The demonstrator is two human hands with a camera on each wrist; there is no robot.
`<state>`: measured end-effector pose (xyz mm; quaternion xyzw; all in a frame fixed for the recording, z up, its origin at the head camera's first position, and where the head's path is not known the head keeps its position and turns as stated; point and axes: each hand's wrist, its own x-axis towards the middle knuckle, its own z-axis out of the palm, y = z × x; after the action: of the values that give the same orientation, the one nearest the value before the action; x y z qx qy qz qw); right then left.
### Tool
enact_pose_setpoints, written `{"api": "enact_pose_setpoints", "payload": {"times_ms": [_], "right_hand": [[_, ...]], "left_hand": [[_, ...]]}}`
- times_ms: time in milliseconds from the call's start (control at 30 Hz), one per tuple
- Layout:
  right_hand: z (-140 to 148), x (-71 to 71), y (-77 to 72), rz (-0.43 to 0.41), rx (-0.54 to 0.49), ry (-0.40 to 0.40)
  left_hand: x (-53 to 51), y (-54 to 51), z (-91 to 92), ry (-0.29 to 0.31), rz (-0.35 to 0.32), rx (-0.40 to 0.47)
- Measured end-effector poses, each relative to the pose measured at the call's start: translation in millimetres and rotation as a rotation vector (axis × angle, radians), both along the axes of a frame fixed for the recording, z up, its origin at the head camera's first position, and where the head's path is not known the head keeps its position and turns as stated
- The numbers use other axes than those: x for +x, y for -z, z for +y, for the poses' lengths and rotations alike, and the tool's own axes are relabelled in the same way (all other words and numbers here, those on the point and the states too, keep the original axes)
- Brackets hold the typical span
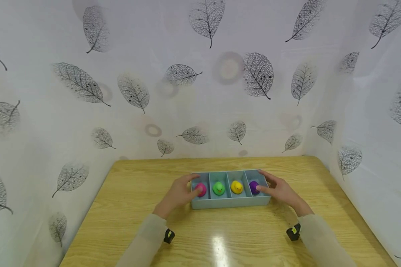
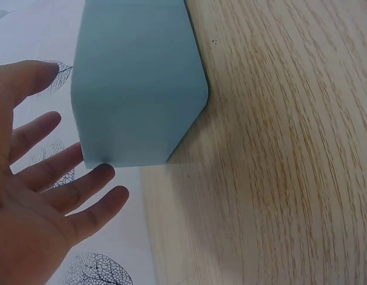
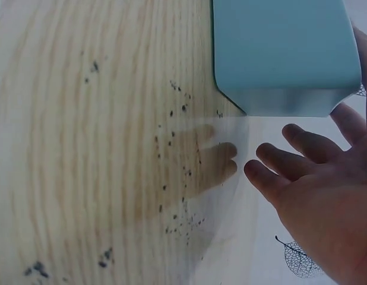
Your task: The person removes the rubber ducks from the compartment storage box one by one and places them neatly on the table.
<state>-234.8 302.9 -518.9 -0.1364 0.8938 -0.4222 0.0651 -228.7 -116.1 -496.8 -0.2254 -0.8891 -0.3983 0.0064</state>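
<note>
A light blue box (image 1: 230,203) with a row of compartments stands on the wooden table. From left to right it holds a pink duck (image 1: 204,191), a green duck (image 1: 218,188), a yellow duck (image 1: 236,187) and a purple duck (image 1: 253,187), one per compartment. My left hand (image 1: 176,192) is at the box's left end, thumb overlapping the pink duck. Its fingers are spread in the left wrist view, one or more at the box's end corner. At the right end, my right hand (image 1: 283,190) has its thumb beside the purple duck and loosely extended fingers. Whether either thumb touches a duck, I cannot tell.
The wooden table (image 1: 130,222) extends around the box. Behind it and along both sides hangs a pale sheet (image 1: 194,104) printed with dark leaves. Small dark specks (image 3: 183,108) mark the table near the box's right end. Each wrist bears a small black device (image 1: 293,232).
</note>
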Motion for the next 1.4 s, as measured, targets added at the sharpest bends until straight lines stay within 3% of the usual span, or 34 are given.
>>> {"api": "enact_pose_setpoints", "payload": {"times_ms": [200,500,867,1133,1400], "right_hand": [[0.9,0.2,4.4,-0.021,-0.012,0.007],[3.9,-0.6,6.7,-0.025,-0.029,-0.015],[4.5,-1.3,8.6,-0.037,-0.055,-0.014],[3.8,-2.3,8.6,-0.049,-0.046,0.002],[4.6,-1.6,9.2,-0.058,-0.053,-0.005]], "left_hand": [[-0.7,1.2,1.3,0.011,-0.013,-0.058],[-1.7,-1.0,2.9,0.027,-0.034,-0.062],[-9.3,4.8,6.2,0.059,-0.065,-0.097],[-14.1,2.3,8.7,0.076,-0.060,-0.188],[-17.6,2.0,11.3,0.092,-0.115,-0.196]]}}
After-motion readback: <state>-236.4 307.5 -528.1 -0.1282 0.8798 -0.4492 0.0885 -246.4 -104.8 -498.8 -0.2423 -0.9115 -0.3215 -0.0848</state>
